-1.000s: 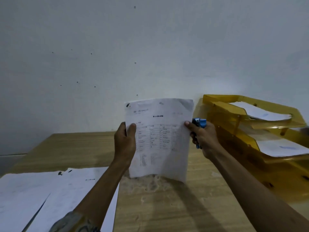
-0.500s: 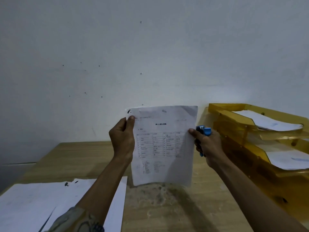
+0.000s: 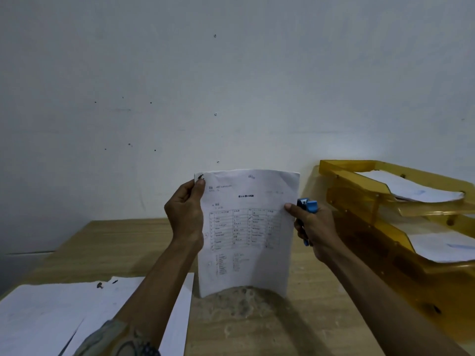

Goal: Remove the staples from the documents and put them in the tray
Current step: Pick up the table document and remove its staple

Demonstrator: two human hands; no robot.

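Staple removal is judged in hand: the document (image 3: 246,227) is held upright at mid-frame, its stapled upper left corner pinched in the left grip (image 3: 183,214), its right edge and a blue remover (image 3: 309,205) clamped in the right grip (image 3: 312,227). Next, the remover must be carried to the staple (image 3: 200,177).

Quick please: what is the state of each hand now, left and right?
Left hand: holds the document by its upper left edge.
Right hand: grips the blue staple remover; its thumb presses the document's right edge.
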